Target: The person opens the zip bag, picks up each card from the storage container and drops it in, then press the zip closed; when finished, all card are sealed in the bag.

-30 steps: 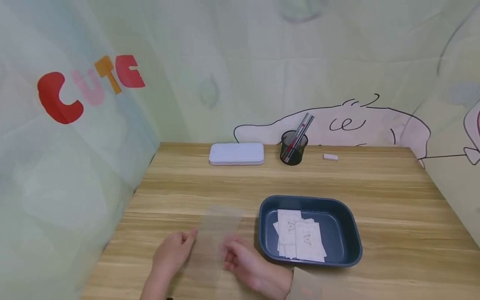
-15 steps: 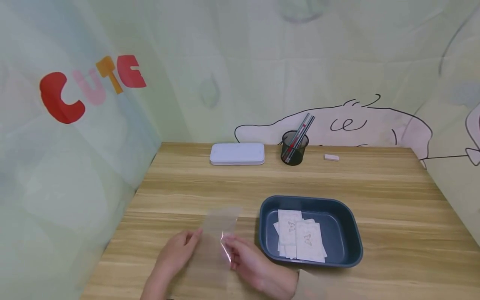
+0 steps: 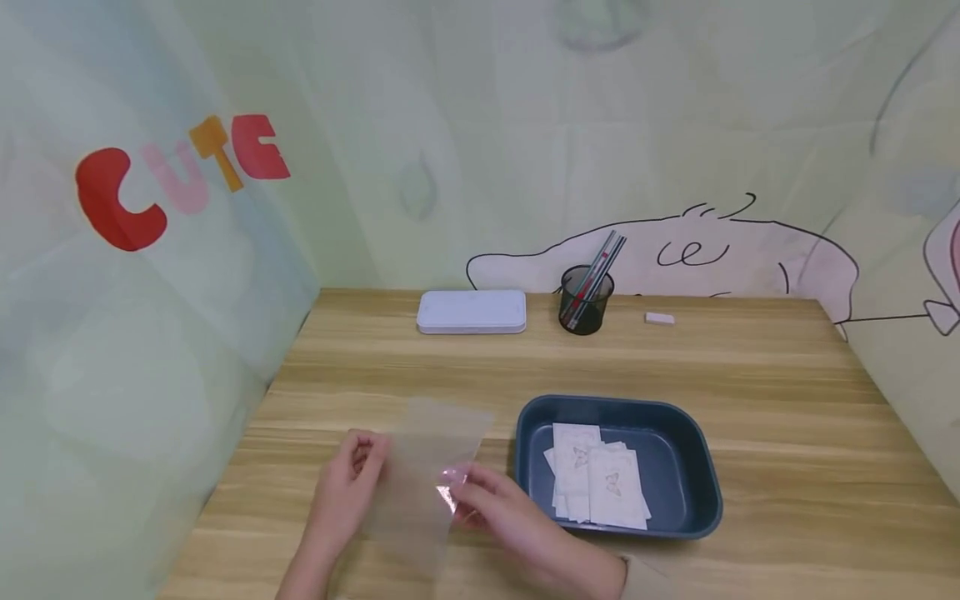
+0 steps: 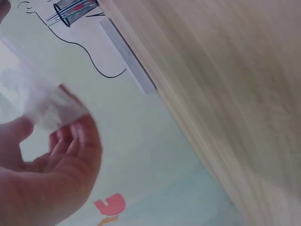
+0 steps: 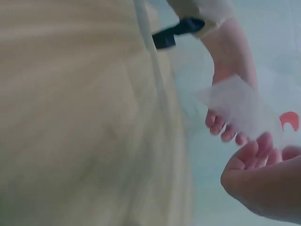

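- Both hands hold a clear sleeve (image 3: 423,471) above the table (image 3: 750,392), just left of the tray (image 3: 525,483).
- Since a second ago the left hand (image 3: 348,487) has slid up the sleeve's left edge, fingers curled on it.
- Right hand (image 3: 495,508) pinches the right edge, where a pink glint now shows; the sleeve looks more tilted than before.
- Judged from this, the sleeve is being readied or opened; the cards (image 3: 596,475) lie untouched in the tray.
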Demonstrator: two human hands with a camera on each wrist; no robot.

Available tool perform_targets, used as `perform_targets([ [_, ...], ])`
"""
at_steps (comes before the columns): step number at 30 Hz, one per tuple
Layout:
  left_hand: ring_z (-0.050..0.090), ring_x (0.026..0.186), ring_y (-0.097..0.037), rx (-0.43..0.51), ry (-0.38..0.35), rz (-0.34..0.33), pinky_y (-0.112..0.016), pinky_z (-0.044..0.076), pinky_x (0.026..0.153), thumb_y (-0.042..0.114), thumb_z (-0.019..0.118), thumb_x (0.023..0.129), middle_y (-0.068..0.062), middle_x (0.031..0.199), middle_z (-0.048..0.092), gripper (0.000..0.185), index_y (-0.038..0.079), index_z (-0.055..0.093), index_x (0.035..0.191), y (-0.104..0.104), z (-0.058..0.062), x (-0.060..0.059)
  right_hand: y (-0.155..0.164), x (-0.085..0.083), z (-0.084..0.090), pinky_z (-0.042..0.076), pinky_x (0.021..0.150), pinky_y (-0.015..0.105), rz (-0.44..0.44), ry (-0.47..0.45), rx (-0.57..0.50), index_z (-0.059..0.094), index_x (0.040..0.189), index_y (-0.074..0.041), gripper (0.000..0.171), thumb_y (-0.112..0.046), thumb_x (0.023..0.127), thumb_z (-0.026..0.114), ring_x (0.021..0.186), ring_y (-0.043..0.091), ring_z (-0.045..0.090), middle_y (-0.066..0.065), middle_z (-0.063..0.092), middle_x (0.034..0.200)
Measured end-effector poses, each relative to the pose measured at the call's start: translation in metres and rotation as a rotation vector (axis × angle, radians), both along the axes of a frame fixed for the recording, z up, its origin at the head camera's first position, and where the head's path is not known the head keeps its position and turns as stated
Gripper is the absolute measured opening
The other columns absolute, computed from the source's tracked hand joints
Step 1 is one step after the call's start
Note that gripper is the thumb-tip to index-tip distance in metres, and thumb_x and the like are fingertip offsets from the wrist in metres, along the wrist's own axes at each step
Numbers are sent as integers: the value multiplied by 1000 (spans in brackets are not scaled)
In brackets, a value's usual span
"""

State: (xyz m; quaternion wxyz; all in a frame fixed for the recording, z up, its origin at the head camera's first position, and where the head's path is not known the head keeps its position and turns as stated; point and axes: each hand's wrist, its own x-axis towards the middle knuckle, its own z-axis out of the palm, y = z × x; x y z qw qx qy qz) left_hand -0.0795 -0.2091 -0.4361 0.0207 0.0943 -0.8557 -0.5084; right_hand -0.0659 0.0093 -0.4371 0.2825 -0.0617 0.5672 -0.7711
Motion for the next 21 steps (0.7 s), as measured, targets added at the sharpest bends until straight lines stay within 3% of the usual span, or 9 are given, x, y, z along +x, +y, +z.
perform_targets([
  [5,61,76,-19,109,226,18,-26,55,68,29,54,99,-9,85,62,25,5,56,106,10,9,2,14,3,16,51,83,39,86,224,123,62,120,-13,26,-23,98,56,89,28,59,8,62,102],
  [11,56,64,-18,163,392,-9,-25,51,57,13,58,97,-6,78,61,12,4,59,105,27,28,7,34,6,37,52,86,35,119,318,141,59,125,-18,28,-25,100,52,102,27,59,5,62,115],
  [17,51,61,-14,246,555,-125,-22,46,53,-5,55,94,-6,75,60,13,-1,59,106,44,46,11,57,9,53,50,89,33,94,359,153,56,129,-16,29,-24,102,47,110,22,57,3,58,124],
  [21,51,62,-14,232,650,-235,-23,45,53,-12,55,90,-6,76,61,20,-2,58,106,55,53,13,75,8,59,50,88,33,18,440,184,55,129,-14,29,-22,104,42,107,24,57,7,60,119],
])
